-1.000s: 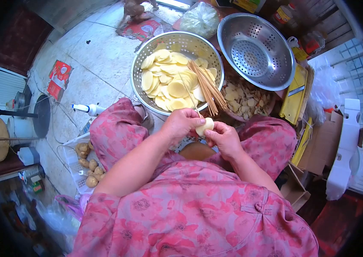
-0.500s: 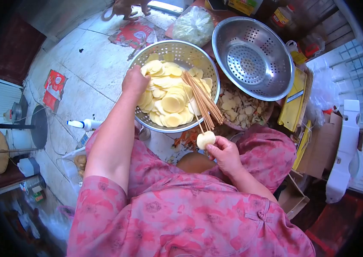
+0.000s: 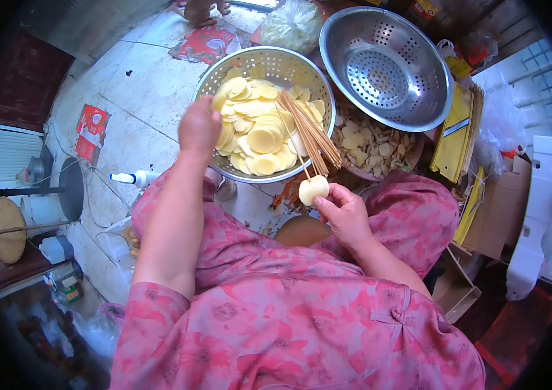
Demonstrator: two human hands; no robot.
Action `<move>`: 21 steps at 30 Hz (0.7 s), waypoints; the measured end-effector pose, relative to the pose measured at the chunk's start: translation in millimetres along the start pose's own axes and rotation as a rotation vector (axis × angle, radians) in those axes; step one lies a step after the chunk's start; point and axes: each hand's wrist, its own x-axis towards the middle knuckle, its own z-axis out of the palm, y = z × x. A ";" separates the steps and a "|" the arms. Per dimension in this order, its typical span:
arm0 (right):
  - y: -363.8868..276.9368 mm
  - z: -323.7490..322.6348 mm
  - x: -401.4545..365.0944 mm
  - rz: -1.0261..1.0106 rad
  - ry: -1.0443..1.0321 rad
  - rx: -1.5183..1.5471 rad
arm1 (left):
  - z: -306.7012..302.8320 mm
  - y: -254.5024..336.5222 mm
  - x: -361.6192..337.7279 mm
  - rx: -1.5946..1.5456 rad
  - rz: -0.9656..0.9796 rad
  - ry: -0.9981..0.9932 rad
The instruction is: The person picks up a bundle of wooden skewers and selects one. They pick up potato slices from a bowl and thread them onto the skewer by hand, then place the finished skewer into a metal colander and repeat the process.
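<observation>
My right hand pinches a pale round potato slice, with a thin wooden skewer running into its far edge. My left hand, slightly blurred, is at the left rim of a metal colander. Its fingers are closed and a yellowish slice edge shows at the fingertips. Many thin potato slices are heaped in the colander. On their right side rests a bundle of wooden skewers, sticking out over the near rim.
A second metal colander tilts at the upper right, above a basin of smaller slices and scraps. A tied plastic bag sits behind. Yellow slicer boards and a cardboard box stand right. A white bottle lies left.
My left hand has drawn back a little from the slices toward the colander's left rim. My right hand still pinches the skewered slice. The camera view has shifted slightly.
</observation>
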 end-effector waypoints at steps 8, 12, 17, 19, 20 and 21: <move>-1.2 3.4 -5.4 -0.038 -0.005 0.013 | 16.6 38.3 -89.7 -0.136 0.282 -0.105; 3.2 2.1 -5.8 -0.054 -0.009 -0.023 | 8.6 32.4 -79.2 -0.435 -0.177 -0.237; 6.0 2.3 -6.8 -0.049 -0.003 -0.037 | 9.0 13.4 -63.2 -0.254 -0.195 -0.204; 6.6 2.8 -6.6 -0.040 -0.007 -0.039 | 16.2 12.0 -59.5 -0.279 -0.234 -0.443; 8.1 2.5 -6.1 -0.041 -0.017 -0.049 | 22.0 11.2 -59.9 -0.324 -0.268 -0.437; 9.6 2.1 -6.3 -0.040 -0.028 -0.060 | 26.8 9.7 -59.3 -0.327 -0.270 -0.441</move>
